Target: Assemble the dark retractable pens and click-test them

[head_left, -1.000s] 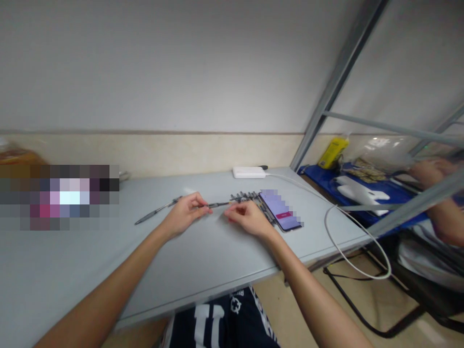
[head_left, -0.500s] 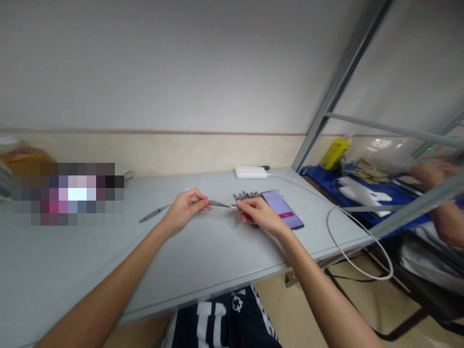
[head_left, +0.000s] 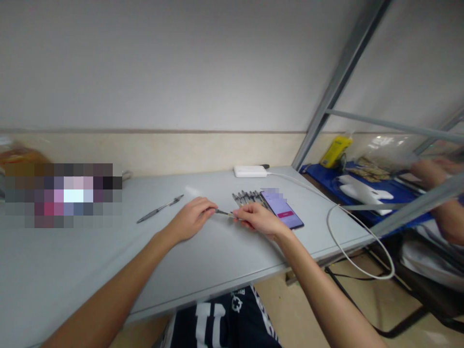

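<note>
A pen (head_left: 224, 212) stretches between my two hands above the desk. My left hand (head_left: 194, 217) is closed on its grey end, with the back of the hand turned up. Pinched at the pen's other end are the fingers of my right hand (head_left: 257, 218); they hide that part of it. Left of my left hand, another grey pen (head_left: 159, 209) lies slantwise on the desk. Several pens (head_left: 248, 197) lie side by side just behind my right hand, against a phone (head_left: 284, 210) with its screen lit.
The grey desk (head_left: 188, 270) meets the wall. At its back stands a white box (head_left: 250, 171) with a white cable (head_left: 328, 224) looping off the right edge. A metal frame (head_left: 322, 101) rises there. Beyond it, a person's arm (head_left: 444, 208) reaches over a blue surface.
My left hand has moved slightly right and down, closer to my right hand, and its fingers now cover more of the pen. The loose pen on the left shows fully.
</note>
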### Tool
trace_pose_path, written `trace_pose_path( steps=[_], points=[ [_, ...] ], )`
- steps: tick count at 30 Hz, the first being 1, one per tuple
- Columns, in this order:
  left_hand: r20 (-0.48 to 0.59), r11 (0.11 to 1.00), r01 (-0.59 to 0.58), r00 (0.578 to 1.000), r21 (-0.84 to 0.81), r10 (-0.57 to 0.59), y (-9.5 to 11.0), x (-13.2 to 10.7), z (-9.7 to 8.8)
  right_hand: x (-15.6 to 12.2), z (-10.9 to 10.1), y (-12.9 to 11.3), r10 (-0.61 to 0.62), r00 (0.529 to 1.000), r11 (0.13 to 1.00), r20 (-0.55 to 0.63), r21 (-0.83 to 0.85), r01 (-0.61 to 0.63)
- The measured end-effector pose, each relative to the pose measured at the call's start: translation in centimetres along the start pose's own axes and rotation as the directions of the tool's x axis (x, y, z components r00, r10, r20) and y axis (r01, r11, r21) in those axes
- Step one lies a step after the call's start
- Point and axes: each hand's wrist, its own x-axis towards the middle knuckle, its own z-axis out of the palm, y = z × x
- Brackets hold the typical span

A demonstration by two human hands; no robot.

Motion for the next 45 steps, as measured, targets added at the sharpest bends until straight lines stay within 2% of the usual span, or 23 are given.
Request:
trace_pose_path(
  steps=[3, 7, 9, 13, 18, 25, 29, 32, 34, 36, 38, 41, 43, 45],
  points=[
    [-0.049, 0.991, -0.086, 0.995, 0.098, 0.091, 0.6, 0.0, 0.0, -0.3, 0.3, -0.2, 0.054, 0.996, 0.997, 0.074, 0.051, -0.058],
    [-0.135, 0.974, -0.118, 0.98, 0.194, 0.146, 0.9, 0.0, -0.5, -0.6, 1.3, -0.1, 0.098, 0.965, 0.992, 0.245, 0.059, -0.115],
    [-0.161, 0.958, -0.122, 0.973, 0.258, 0.168, 0.7, 0.0, -0.6, -0.6, 2.0, 0.0, 0.095, 0.953, 0.979, 0.286, 0.145, -0.141],
    [-0.208, 0.921, -0.12, 0.956, 0.37, 0.207, 0.5, -0.1, -0.7, -0.5, 2.9, 0.2, 0.057, 0.958, 0.913, 0.282, 0.372, -0.164],
    [-0.275, 0.878, -0.113, 0.924, 0.465, 0.265, 0.7, -0.3, -1.0, -0.7, 3.1, -0.3, 0.046, 0.949, 0.838, 0.311, 0.506, -0.207],
    [-0.308, 0.841, -0.103, 0.901, 0.531, 0.305, 0.5, -0.2, -1.1, -0.8, 4.1, -0.2, 0.051, 0.95, 0.808, 0.309, 0.546, -0.221],
    [-0.304, 0.819, -0.136, 0.884, 0.558, 0.354, 0.2, -0.1, -1.2, -0.5, 4.7, 0.3, 0.051, 0.954, 0.839, 0.297, 0.506, -0.202],
    [-0.293, 0.785, -0.137, 0.878, 0.603, 0.378, 0.0, -0.2, -1.2, -0.6, 4.8, 0.2, 0.022, 0.98, 0.927, 0.197, 0.364, -0.094],
    [-0.289, 0.777, -0.115, 0.886, 0.619, 0.362, -0.1, -0.2, -1.2, -0.7, 4.7, -0.1, -0.052, 0.995, 0.987, 0.087, 0.159, 0.038],
    [-0.278, 0.785, -0.084, 0.908, 0.614, 0.314, -0.2, -0.2, -1.1, -0.9, 4.7, -0.4, -0.157, 0.987, 0.983, 0.019, -0.096, 0.158],
    [-0.255, 0.803, -0.034, 0.94, 0.595, 0.229, -0.3, -0.2, -0.8, -1.0, 4.6, -0.7, -0.26, 0.966, 0.91, -0.017, -0.339, 0.239],
    [-0.222, 0.816, 0.084, 0.974, 0.572, 0.055, -0.4, -0.1, -0.4, -1.1, 4.6, -0.5, -0.421, 0.905, 0.688, -0.056, -0.67, 0.279],
    [-0.195, 0.824, 0.164, 0.979, 0.542, -0.067, -0.5, 0.0, -0.2, -1.0, 4.6, -0.2, -0.491, 0.87, 0.516, -0.035, -0.816, 0.258],
    [-0.14, 0.858, 0.218, 0.975, 0.465, -0.171, -0.5, 0.0, 0.0, -0.9, 4.5, 0.3, -0.524, 0.852, 0.398, 0.0, -0.884, 0.245]
  ],
)
